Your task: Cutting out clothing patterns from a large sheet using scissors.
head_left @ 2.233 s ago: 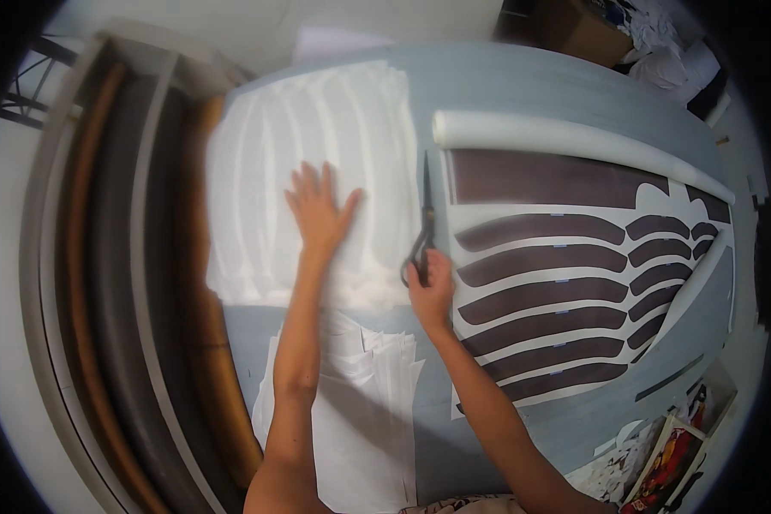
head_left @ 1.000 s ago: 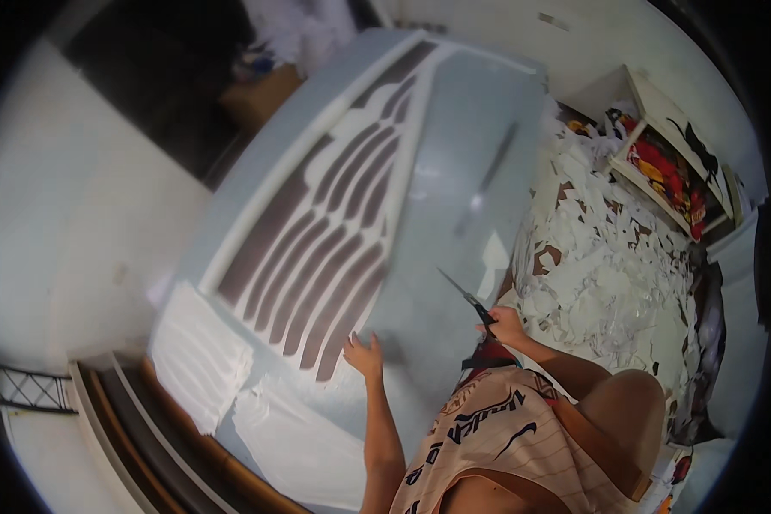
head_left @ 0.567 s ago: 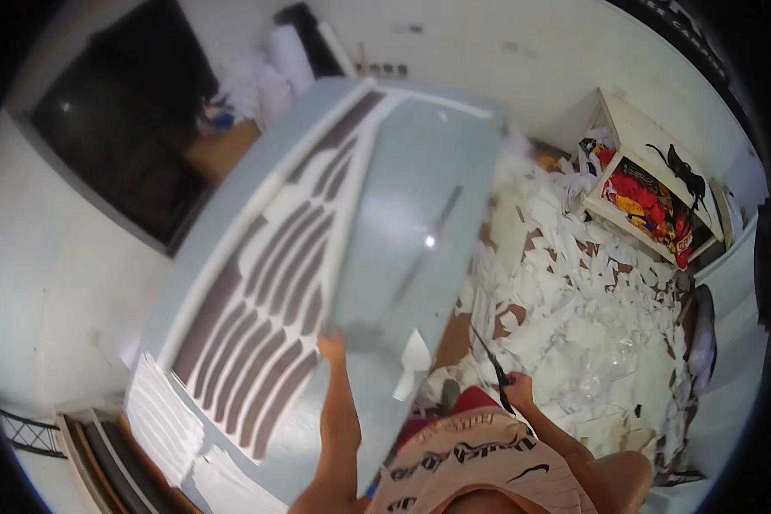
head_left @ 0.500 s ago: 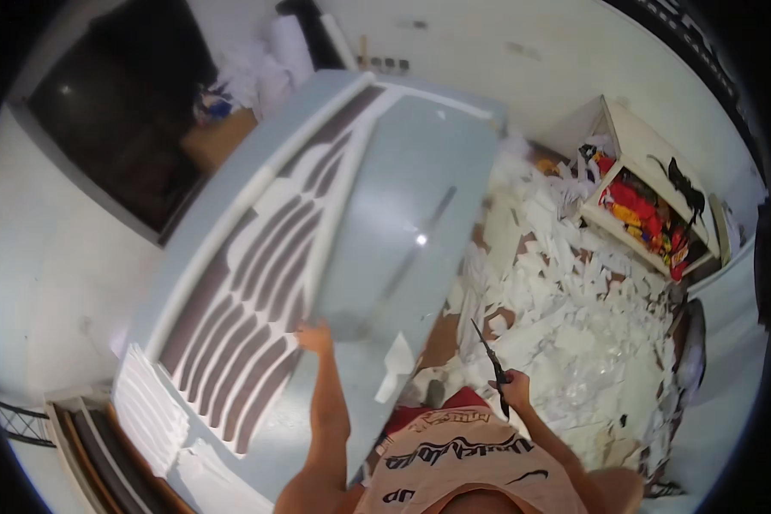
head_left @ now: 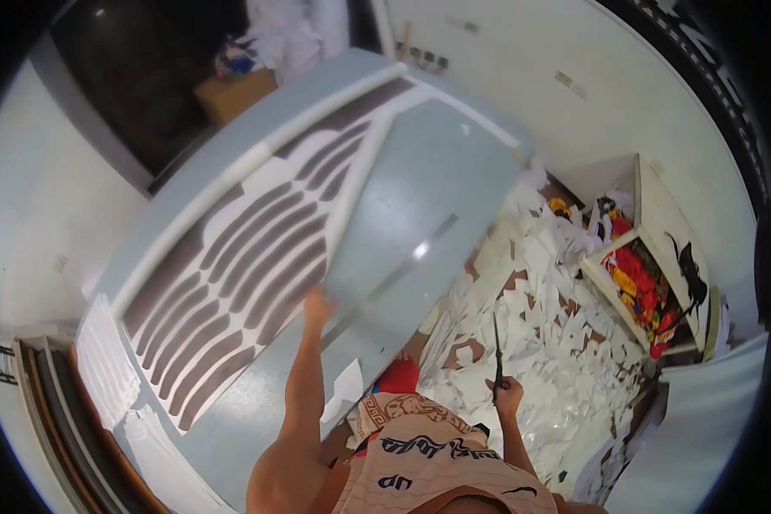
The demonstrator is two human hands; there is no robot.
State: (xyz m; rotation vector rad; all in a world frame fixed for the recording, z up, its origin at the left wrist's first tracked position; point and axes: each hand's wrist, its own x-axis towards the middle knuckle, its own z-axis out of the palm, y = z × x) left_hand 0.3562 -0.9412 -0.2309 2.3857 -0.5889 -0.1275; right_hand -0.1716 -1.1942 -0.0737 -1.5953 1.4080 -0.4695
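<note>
Head view, quick: right hand (head_left: 507, 394), what's it got?

Black scissors (head_left: 498, 353). Fingers closed round the handles, blades looking together, tip pointing away from the body. From where I'm standing, they're beside the table (head_left: 403, 188), out past its long edge, above the white scraps (head_left: 557, 368) on the floor.

Left hand (head_left: 319, 307)?

Over the table, at the edge of the white sheet with dark curved strips (head_left: 274, 276). Blurred; can't tell if it's pinching the sheet or just resting there.

Sheet's where?

Lying on the table, white roll (head_left: 257, 158) along its far side. White layered pieces (head_left: 111, 368) at the table's end. Small white offcut (head_left: 344, 390) near the table's edge by the person.

Anything off the table?

Cabinet (head_left: 678, 248) with red and yellow stuff, beyond the scraps.
</note>
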